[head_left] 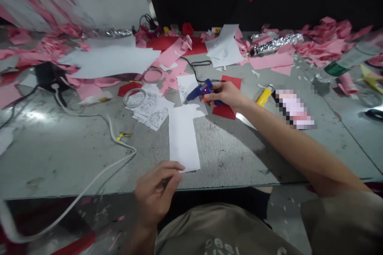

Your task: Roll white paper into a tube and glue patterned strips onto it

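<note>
A blue glue gun (204, 89) is in my right hand (224, 95), its nozzle pointing left near the upper end of a white paper strip (183, 137). My fingers wrap round its handle, by the orange trigger. The strip lies lengthwise on the grey table (224, 159), reaching close to the front edge. At its lower left corner, my left hand (158, 189) has thumb and forefinger brought together against the paper's edge. Whether the corner is pinched between them is hard to make out. Printed sheets (154, 107) and a red paper piece (229, 109) lie beside the strip's upper end.
Tape rolls (134, 97) sit at the left, near a white cable (110, 127) and black adapter (49, 75). Pink scraps (326, 36) line the back. A yellow-handled tool (264, 96), blurred-out phone-like object (295, 108) and plastic bottle (344, 61) are at the right.
</note>
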{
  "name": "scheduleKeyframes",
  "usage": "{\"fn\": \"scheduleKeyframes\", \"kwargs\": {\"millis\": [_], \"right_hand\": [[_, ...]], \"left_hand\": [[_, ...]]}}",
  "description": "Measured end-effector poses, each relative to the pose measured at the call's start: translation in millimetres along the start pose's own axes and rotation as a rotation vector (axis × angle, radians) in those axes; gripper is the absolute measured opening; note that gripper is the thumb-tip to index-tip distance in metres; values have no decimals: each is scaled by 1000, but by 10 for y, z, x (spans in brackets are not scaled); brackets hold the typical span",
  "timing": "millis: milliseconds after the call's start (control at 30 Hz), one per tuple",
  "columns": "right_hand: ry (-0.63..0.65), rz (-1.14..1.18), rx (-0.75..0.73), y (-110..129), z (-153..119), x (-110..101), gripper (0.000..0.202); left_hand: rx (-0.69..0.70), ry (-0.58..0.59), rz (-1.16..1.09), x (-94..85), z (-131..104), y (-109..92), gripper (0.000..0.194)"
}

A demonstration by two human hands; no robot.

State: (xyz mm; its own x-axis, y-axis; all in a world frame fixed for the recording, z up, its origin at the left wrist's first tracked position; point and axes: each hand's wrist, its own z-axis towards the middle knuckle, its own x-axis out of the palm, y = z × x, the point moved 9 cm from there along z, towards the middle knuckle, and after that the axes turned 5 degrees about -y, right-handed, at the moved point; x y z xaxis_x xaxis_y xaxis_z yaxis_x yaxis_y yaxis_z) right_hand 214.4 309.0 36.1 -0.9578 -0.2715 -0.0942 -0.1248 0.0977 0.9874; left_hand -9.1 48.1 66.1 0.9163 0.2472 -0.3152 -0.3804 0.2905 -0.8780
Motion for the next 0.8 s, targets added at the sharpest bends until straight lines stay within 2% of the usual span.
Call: {"fn": "scheduleKeyframes", "kwargs": {"millis": [167, 333, 500, 567, 667, 733, 800], "right_hand": [[-77, -184, -47, 11, 72, -68, 28], [-263, -705, -262, 382, -116, -216, 30], [-351, -959, -367, 559, -564, -246, 27], [-298, -1000, -458, 564, -804, -156, 26], [-203, -1024, -672, 571, -1229, 34, 23], [-164, -1036, -721, 523, -1487, 115, 22], [-125, -1025, -709, 453, -1729, 182, 20]], "left_hand": [[103, 73, 12, 58, -7, -36, 21], [119, 97, 24, 82, 23, -2, 20], [145, 101, 38, 82, 15, -76, 18], [197, 102, 91, 103, -7, -127, 16], [313, 105, 275, 169, -48, -163, 12], [375, 123, 422, 235, -75, -136, 11], [411, 151, 511, 300, -106, -100, 15]]}}
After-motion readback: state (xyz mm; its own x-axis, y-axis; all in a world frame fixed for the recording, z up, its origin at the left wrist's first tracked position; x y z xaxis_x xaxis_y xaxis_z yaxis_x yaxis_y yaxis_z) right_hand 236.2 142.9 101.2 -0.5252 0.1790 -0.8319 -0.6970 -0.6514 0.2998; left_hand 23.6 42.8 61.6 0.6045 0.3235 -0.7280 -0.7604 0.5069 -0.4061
